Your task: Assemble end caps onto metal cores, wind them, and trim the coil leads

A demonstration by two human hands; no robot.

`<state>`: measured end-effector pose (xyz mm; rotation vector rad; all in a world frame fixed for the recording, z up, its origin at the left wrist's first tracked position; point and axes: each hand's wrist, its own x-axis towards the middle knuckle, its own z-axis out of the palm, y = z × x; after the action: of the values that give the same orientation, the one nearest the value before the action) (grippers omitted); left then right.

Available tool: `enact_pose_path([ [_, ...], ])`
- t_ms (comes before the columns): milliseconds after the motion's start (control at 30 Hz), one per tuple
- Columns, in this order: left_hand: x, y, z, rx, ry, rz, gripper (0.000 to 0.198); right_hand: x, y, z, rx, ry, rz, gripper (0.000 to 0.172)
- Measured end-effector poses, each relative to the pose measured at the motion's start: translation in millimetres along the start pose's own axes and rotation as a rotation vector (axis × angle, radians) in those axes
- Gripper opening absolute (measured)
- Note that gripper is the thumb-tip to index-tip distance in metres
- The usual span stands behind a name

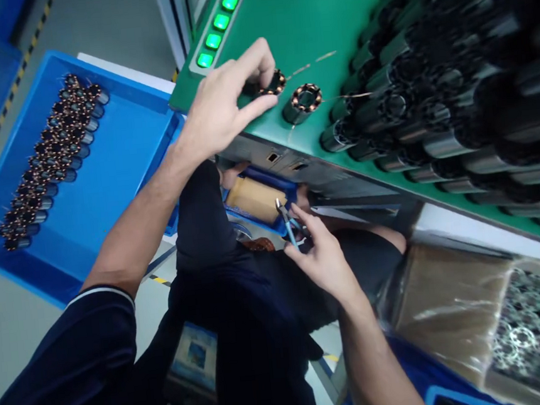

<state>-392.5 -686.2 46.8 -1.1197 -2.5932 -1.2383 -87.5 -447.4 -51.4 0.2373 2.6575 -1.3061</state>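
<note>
At the left end of the green bench top, my left hand (227, 96) has its thumb and curled fingers around a small motor stator (279, 83) with copper windings. My fingers hide most of its body. Just to the right, a second wound stator (303, 104) stands upright with a thin copper wire (348, 96) reaching out from it. Below the bench edge, over my lap, my right hand (319, 248) grips a pair of wire cutters (287, 221) with blue handles, the tip directed up and away from me.
Many dark metal cylinders (394, 106) crowd the bench's right side. Four green lit buttons (213, 41) sit at its left corner. A blue tray (111, 172) on the left holds rows of wound stators (52, 152). Below is a small blue bin (276, 226); metal parts (531, 324) lie lower right.
</note>
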Motion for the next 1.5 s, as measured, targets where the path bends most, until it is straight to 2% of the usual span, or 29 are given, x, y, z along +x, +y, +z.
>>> enact_pose_path([
  [67,-5,9,7.3,-0.042,0.040,-0.055,0.016,-13,-4,-1,0.049,0.058,-0.001,0.085],
  [133,-17,28,15.0,-0.093,0.053,-0.104,0.023,-25,-10,0,0.113,0.128,-0.004,0.081],
  [267,-57,70,34.3,-0.233,0.006,-0.150,0.033,-42,-38,0,0.286,0.249,-0.110,0.064],
  [367,-88,88,40.8,-0.302,-0.008,-0.164,0.031,-44,-60,-5,0.369,0.259,-0.180,0.063],
  [467,-111,93,36.8,-0.295,0.017,0.002,0.032,-44,-71,-9,0.407,0.248,-0.201,0.065],
  [567,-119,92,31.1,-0.276,0.073,0.210,0.047,-46,-73,-11,0.399,0.221,-0.189,0.064],
  [633,-120,92,29.9,-0.257,0.055,0.247,0.047,-47,-72,-13,0.389,0.205,-0.194,0.063],
  [733,-119,96,32.4,-0.240,0.018,0.222,0.043,-48,-73,-14,0.374,0.197,-0.190,0.061],
  [800,-120,100,34.4,-0.263,0.057,0.213,0.045,-48,-74,-14,0.354,0.198,-0.168,0.059],
  [900,-121,104,35.1,-0.332,0.032,0.150,0.046,-50,-77,-14,0.344,0.240,-0.185,0.058],
  [1033,-120,108,38.2,-0.530,-0.053,-0.044,0.045,-53,-79,-12,0.310,0.301,-0.200,0.057],
  [1167,-115,116,50.9,-0.658,-0.022,-0.282,0.040,-50,-76,-6,0.298,0.341,-0.194,0.050],
  [1267,-110,121,59.9,-0.719,-0.015,-0.347,0.043,-43,-68,-1,0.316,0.381,-0.109,0.045],
  [1367,-110,121,62.5,-0.764,-0.016,-0.397,0.047,-36,-58,-1,0.228,0.411,-0.087,0.054],
  [1433,-114,117,60.7,-0.794,-0.017,-0.437,0.049,-33,-56,-2,0.111,0.402,-0.119,0.065],
  [1500,-118,115,58.1,-0.851,-0.023,-0.459,0.049,-32,-57,-1,0.006,0.428,-0.169,0.069],
])
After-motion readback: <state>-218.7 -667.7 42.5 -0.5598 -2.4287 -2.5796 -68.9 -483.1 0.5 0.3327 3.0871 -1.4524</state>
